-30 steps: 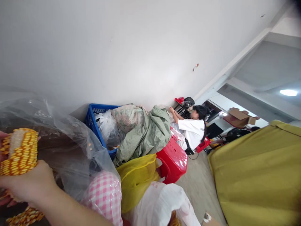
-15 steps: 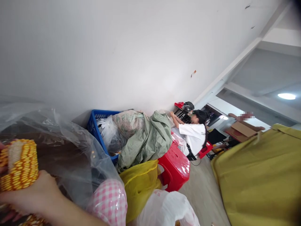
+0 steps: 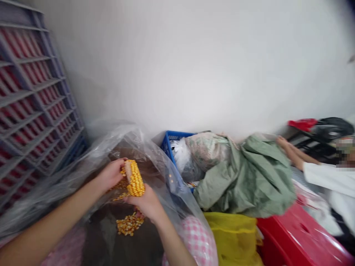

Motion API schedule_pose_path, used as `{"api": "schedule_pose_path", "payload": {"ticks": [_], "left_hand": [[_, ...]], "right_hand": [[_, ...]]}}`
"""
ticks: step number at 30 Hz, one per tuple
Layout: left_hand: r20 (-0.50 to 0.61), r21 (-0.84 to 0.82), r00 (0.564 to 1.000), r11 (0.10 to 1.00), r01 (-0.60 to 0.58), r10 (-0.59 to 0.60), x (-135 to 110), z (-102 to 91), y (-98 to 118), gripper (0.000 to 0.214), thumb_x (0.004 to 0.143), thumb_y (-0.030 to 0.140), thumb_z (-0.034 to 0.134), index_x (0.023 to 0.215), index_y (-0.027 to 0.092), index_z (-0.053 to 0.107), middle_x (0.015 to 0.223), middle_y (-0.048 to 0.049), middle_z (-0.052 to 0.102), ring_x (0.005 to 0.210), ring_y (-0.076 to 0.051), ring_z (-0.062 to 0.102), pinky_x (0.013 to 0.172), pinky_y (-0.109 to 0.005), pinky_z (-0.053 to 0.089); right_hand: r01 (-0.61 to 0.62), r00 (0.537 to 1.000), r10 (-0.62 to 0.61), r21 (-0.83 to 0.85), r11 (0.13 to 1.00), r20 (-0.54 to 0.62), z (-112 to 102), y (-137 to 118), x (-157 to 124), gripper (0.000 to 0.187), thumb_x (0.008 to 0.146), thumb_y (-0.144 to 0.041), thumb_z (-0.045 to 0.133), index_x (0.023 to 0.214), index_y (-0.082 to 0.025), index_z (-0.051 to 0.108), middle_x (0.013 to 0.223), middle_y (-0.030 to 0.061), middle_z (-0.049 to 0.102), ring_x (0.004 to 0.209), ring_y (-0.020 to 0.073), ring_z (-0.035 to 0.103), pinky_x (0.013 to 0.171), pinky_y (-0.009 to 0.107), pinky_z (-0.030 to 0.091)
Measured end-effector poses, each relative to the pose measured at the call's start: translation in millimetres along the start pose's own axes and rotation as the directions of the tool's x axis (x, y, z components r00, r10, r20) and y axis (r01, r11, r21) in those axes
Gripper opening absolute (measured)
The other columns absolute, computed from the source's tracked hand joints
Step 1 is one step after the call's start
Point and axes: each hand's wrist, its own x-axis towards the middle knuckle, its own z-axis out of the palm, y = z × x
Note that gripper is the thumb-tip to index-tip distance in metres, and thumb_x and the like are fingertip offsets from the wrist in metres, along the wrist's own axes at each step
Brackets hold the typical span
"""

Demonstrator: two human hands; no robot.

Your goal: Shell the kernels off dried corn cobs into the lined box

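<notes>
Both my hands grip one yellow corn cob (image 3: 135, 180) over a big clear plastic bag (image 3: 155, 159). My left hand (image 3: 111, 173) wraps the cob's upper end, where bare cob shows. My right hand (image 3: 145, 202) holds it from below, fingers closed round the kernel rows. A small pile of loose kernels (image 3: 129, 224) lies in the bag just under my hands. My knees in pink checked cloth (image 3: 198, 240) sit under the bag.
A grey rack with red items (image 3: 30, 96) stands at the left. Behind the bag are a blue crate (image 3: 168, 142), a green sack (image 3: 249, 177), a yellow bag (image 3: 235, 236) and a red stool (image 3: 296, 240). Another person in white (image 3: 324, 173) sits at the right.
The camera has swung left, so the cob and both hands now sit near the middle. The rack has come into view; the olive cloth and white bag have gone out.
</notes>
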Motion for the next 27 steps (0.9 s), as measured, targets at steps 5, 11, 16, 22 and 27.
{"api": "schedule_pose_path", "payload": {"ticks": [5, 11, 16, 22, 27], "left_hand": [[0.045, 0.099, 0.987, 0.983, -0.155, 0.151, -2, 2.3, -9, 0.021, 0.063, -0.001, 0.044, 0.073, 0.016, 0.050, 0.061, 0.0014, 0.057, 0.052, -0.010, 0.052, 0.048, -0.020, 0.039], [0.143, -0.050, 0.990, 0.999, 0.010, -0.003, 10, 0.3, 3, 0.020, 0.069, 0.015, 0.046, 0.085, 0.015, 0.056, 0.075, -0.0043, 0.060, 0.059, -0.015, 0.055, 0.053, -0.028, 0.045], [0.137, 0.105, 0.980, 0.986, 0.131, -0.145, 9, -1.5, 4, 0.031, 0.077, 0.045, 0.049, 0.090, 0.018, 0.057, 0.073, -0.0027, 0.060, 0.054, -0.016, 0.054, 0.050, -0.029, 0.043], [0.166, 0.038, 0.962, 0.976, 0.214, -0.217, 6, 5.7, -3, 0.037, 0.083, 0.049, 0.038, 0.083, 0.018, 0.058, 0.069, -0.0045, 0.063, 0.059, -0.018, 0.059, 0.065, -0.033, 0.046], [0.159, -0.094, 0.970, 0.975, 0.202, -0.185, 3, 8.3, 1, 0.033, 0.084, 0.044, 0.040, 0.073, 0.017, 0.055, 0.059, -0.0025, 0.058, 0.058, -0.017, 0.058, 0.064, -0.031, 0.047]], "right_hand": [[-0.049, 0.999, 0.051, -0.106, 0.993, 0.009, -4, 6, 9, 0.043, 0.060, -0.037, 0.068, 0.091, -0.017, 0.046, 0.059, -0.0062, 0.050, 0.032, 0.0072, 0.041, 0.028, 0.019, 0.032], [-0.073, 0.997, 0.074, 0.034, 0.997, -0.011, -4, -2, 16, 0.039, 0.063, -0.035, 0.064, 0.092, -0.017, 0.044, 0.051, -0.0089, 0.046, 0.031, 0.0062, 0.039, 0.028, 0.017, 0.028], [-0.087, 0.996, 0.088, 0.162, 0.983, 0.001, 2, -10, 19, 0.039, 0.066, -0.037, 0.061, 0.095, -0.017, 0.044, 0.046, -0.0092, 0.045, 0.030, 0.0059, 0.039, 0.027, 0.016, 0.024], [-0.078, 0.997, 0.077, 0.141, 0.987, 0.015, 9, -8, 19, 0.040, 0.064, -0.036, 0.064, 0.094, -0.018, 0.045, 0.050, -0.0091, 0.047, 0.030, 0.0053, 0.039, 0.027, 0.016, 0.027], [-0.046, 0.999, 0.046, 0.084, 0.995, 0.008, 13, -5, 20, 0.036, 0.065, -0.035, 0.063, 0.092, -0.018, 0.045, 0.050, -0.0087, 0.047, 0.030, 0.0061, 0.040, 0.026, 0.017, 0.027]]}}
